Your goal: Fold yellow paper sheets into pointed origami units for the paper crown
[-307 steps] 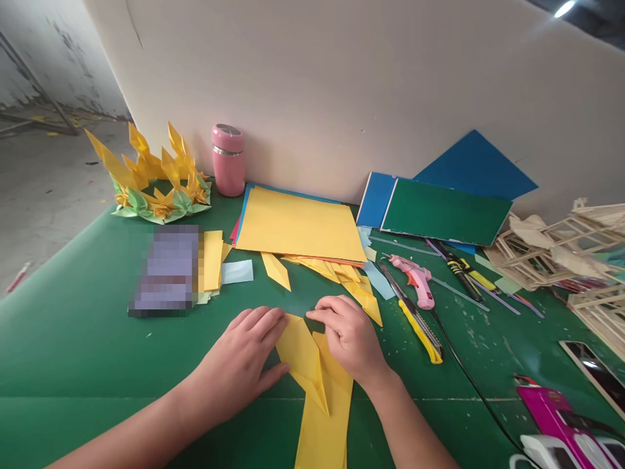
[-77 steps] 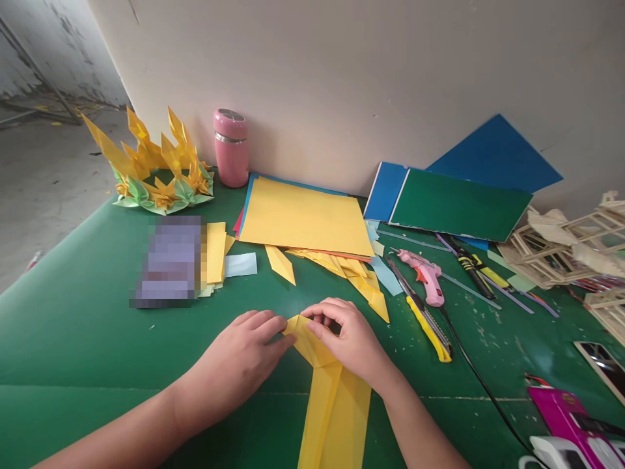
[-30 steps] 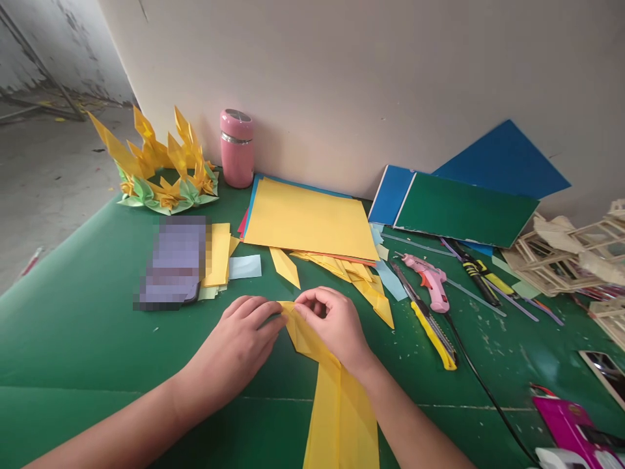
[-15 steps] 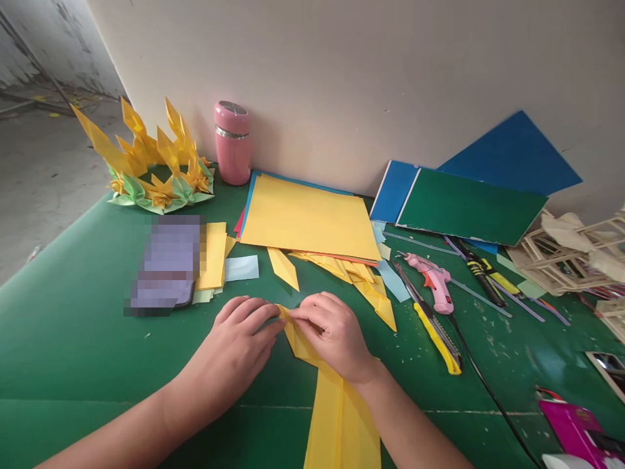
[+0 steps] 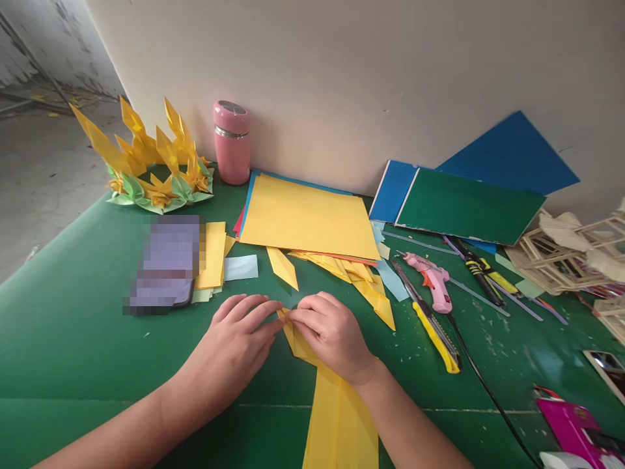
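Observation:
A folded piece of yellow paper lies on the green table in front of me, its far tip pinched between both hands. My left hand closes on that tip from the left, thumb and forefinger together. From the right, my right hand presses its fingertips on the same tip, hiding part of the paper. Below, a stack of yellow paper strips runs toward me, partly under my right wrist. Just beyond my hands lie a folded yellow paper petal and a pile of similar folded pieces.
Coloured sheets lie at the back, near a pink flask and a yellow-and-green paper crown. A phone sits left. Rightward are a yellow cutter, a pink glue gun with its cord, and a wooden stick model.
The fingers have shifted very slightly at the paper's tip. Otherwise the hands and the things on the table stay in place; the view has moved a touch.

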The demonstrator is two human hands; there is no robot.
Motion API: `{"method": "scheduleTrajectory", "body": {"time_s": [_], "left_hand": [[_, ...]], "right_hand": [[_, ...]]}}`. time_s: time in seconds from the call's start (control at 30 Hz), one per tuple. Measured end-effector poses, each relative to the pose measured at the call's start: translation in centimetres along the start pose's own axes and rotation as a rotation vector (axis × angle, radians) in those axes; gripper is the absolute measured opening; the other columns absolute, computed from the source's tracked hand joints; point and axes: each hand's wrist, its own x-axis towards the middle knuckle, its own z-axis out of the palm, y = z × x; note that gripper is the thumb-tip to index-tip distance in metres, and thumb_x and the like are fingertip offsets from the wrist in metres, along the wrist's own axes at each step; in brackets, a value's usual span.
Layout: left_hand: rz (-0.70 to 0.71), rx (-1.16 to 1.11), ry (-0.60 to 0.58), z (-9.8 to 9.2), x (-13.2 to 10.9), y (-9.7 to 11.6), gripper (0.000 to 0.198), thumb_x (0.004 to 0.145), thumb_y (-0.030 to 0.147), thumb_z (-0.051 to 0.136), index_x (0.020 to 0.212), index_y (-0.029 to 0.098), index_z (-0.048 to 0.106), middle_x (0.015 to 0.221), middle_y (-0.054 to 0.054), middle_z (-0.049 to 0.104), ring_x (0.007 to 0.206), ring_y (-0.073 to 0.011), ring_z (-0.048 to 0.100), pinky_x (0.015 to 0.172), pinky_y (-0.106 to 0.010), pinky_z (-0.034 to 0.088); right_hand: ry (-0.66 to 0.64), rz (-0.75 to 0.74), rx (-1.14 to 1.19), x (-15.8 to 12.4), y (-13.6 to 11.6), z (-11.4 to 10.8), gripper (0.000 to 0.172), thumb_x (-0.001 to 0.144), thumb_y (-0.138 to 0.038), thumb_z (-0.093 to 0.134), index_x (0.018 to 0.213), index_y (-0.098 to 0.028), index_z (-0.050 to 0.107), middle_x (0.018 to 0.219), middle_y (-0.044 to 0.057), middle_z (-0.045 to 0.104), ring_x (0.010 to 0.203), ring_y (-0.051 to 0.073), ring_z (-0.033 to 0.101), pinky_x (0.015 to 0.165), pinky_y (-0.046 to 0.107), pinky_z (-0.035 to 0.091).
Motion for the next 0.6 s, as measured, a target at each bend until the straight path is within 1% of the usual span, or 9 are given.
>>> {"method": "scheduleTrajectory", "body": {"time_s": [0.2, 0.43, 0.6], "left_hand": [[-0.012, -0.013, 0.011, 0.04, -0.02, 0.02, 0.033, 0.093, 0.015, 0.035, 0.097, 0.021, 0.068, 0.109, -0.005, 0.069, 0.102, -0.0232, 0.059, 0.090, -0.040, 0.044], [-0.016, -0.024, 0.011, 0.10, -0.03, 0.06, 0.032, 0.093, 0.015, 0.037, 0.098, 0.020, 0.068, 0.110, -0.004, 0.068, 0.103, -0.0242, 0.058, 0.091, -0.041, 0.042], [-0.015, -0.013, 0.014, -0.04, 0.05, 0.05, 0.032, 0.092, 0.015, 0.037, 0.096, 0.021, 0.068, 0.108, -0.004, 0.069, 0.096, -0.0229, 0.059, 0.088, -0.040, 0.041]], "right_hand": [[-0.007, -0.012, -0.007, -0.01, -0.04, -0.05, 0.026, 0.094, -0.015, 0.046, 0.088, -0.018, 0.071, 0.078, 0.006, 0.067, 0.070, 0.017, 0.054, 0.064, 0.029, 0.048], [-0.012, -0.024, 0.003, 0.11, -0.04, -0.13, 0.025, 0.094, -0.014, 0.046, 0.088, -0.018, 0.070, 0.078, 0.006, 0.067, 0.070, 0.017, 0.054, 0.064, 0.028, 0.047], [-0.024, -0.028, 0.004, 0.16, -0.05, -0.14, 0.026, 0.094, -0.014, 0.045, 0.087, -0.017, 0.070, 0.078, 0.005, 0.066, 0.070, 0.017, 0.053, 0.063, 0.028, 0.047]]}}
